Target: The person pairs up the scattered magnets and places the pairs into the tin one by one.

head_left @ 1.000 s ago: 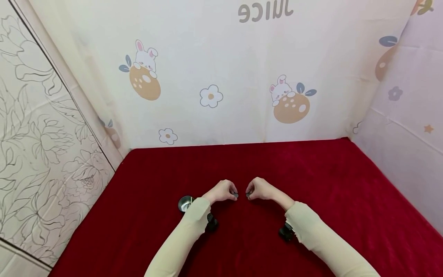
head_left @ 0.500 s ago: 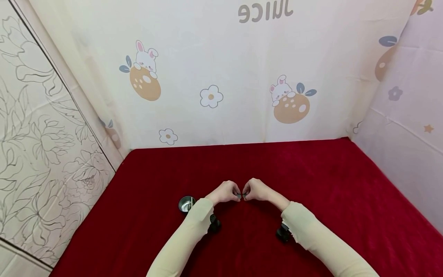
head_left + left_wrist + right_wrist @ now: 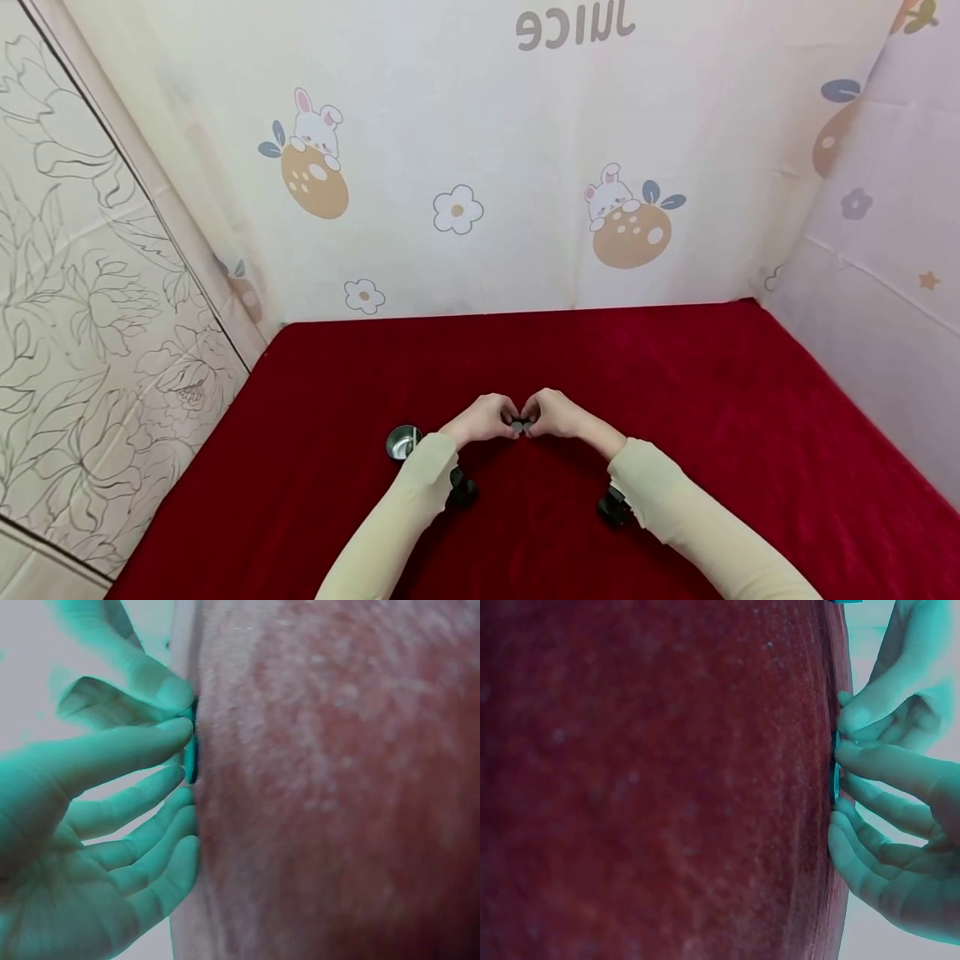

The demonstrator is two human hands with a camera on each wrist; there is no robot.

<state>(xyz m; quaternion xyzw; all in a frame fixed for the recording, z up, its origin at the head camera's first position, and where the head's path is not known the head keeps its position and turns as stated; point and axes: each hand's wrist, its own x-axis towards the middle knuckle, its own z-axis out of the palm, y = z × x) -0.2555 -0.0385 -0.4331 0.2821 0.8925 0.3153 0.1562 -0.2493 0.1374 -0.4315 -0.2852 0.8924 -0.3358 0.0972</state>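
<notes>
In the head view my left hand and right hand meet over the middle of the red cloth, their fingertips right beside each other. The left thumb and index finger pinch a small flat grey disc, low at the cloth. A second grey disc is pinched the same way by the right hand. From the left wrist a disc shows edge-on close against the cloth, thumb over it and the other fingers loosely bent. The right wrist view has a disc partly covered by fingertips.
A small metal bowl with a pale stick-like thing in it stands to the left, partly behind the left sleeve. Red cloth covers the table. Printed curtains close off the back and right.
Both hands have come together, the right moving left and the left slightly right. The grey discs, apart a second ago, are now side by side.
</notes>
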